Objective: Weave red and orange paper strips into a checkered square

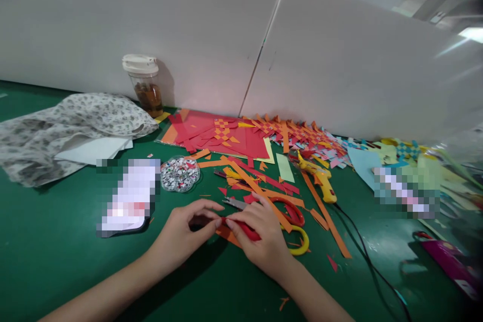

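My left hand pinches the end of a red paper strip, thumb and fingertips pressed together. Close beside it, my right hand grips the same strip, its fingers curled around the red paper. An orange paper strip shows just under the fingertips; whether it is joined to the red one I cannot tell. Scissors with a red handle loop lie behind my right hand, blades pointing left and partly covered by paper strips. A yellow handle loop shows just right of that hand.
Orange and red strips and scraps surround the scissors. A yellow glue gun trails a black cord rightward. Farther back are red paper sheets and woven paper fish. A lidded cup, a case of googly eyes and a phone stand left.
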{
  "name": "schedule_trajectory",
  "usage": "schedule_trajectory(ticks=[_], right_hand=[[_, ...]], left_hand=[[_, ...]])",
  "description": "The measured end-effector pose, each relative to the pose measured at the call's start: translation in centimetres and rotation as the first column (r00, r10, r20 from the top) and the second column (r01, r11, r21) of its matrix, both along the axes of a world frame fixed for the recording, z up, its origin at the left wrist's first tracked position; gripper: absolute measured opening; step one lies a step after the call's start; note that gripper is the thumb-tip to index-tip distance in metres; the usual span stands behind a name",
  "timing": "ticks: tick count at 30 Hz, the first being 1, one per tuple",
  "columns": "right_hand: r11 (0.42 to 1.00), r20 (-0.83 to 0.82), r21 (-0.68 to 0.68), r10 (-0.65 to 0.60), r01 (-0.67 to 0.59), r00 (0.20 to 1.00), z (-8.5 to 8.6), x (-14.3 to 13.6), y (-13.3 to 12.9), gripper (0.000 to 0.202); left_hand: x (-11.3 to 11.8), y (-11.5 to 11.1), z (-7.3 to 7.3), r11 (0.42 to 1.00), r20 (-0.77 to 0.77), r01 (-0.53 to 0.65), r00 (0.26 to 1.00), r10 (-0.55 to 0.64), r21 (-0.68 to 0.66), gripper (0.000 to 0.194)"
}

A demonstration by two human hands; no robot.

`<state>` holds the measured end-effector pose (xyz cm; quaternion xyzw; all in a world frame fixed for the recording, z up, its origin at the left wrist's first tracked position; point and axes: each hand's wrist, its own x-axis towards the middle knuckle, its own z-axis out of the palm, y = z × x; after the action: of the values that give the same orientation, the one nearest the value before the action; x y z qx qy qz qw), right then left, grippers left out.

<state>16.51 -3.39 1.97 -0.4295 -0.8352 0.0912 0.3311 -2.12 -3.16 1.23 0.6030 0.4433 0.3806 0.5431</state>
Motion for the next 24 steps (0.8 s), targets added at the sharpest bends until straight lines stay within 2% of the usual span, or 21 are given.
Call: schedule_trajectory(ticks=[2,6,13,20,24], right_hand=[[1.000,0.010,0.000,0.008,-0.008,1.000,0.2,0.0,-0.1,0.010],[1.000,0.051,-0.018,0.017,-0.016,0.999,0.7,0.0,-0.3,0.009],[0.998,0.134,0.010,0.058,-0.060,0.989,1.1,-0.1,-0.5,0.013],[0.995,0.220,0.062,0.069,-0.084,0.973,0.7,-0.1,-0.9,0.016],[0.994,0.237,0.073,0.067,-0.087,0.969,0.8,-0.3,-0.9,0.017]], left_hand=[[-0.2,0.0,0.2,0.990,-0.124,0.063,0.991,-0.047,0.129,0.016],[-0.5,-0.2,0.2,0.918,-0.339,0.172,0.940,-0.044,0.358,0.016],[-0.5,-0.5,-0.2,0.873,-0.471,0.241,0.882,-0.014,0.424,0.013],[-0.4,-0.6,-0.3,0.738,-0.578,0.310,0.806,0.131,0.599,0.014],[-0.3,-0.6,-0.4,0.719,-0.582,0.309,0.796,0.163,0.623,0.015]])
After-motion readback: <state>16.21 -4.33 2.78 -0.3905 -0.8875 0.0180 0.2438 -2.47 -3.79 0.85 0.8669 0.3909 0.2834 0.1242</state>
